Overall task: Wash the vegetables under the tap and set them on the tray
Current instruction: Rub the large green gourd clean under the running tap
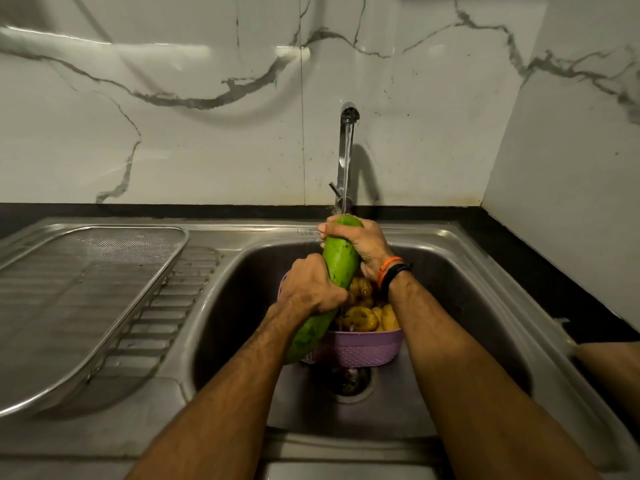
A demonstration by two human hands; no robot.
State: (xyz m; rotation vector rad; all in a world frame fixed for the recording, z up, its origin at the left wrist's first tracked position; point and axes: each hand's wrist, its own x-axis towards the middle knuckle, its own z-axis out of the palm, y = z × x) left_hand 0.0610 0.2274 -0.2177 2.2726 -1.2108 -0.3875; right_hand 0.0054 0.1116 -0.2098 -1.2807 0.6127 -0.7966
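Marble-tiled kitchen, steel sink (485, 258) at frame centre: a bottle gourd (337, 261) gets rinsed.
Left hand (311, 285) grips its middle, right hand (360, 247) wraps its top, tilting it under the tap (348, 150) stream above the purple basket (360, 348).

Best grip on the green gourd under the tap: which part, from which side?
Grip the gourd two-handed around its round body, as now: right hand wraps the upper end from the right, left hand wraps the middle from the left. It is long, smooth, wet and stands tilted over the basket, so a wrap from opposite sides probably keeps it from slipping or swinging.
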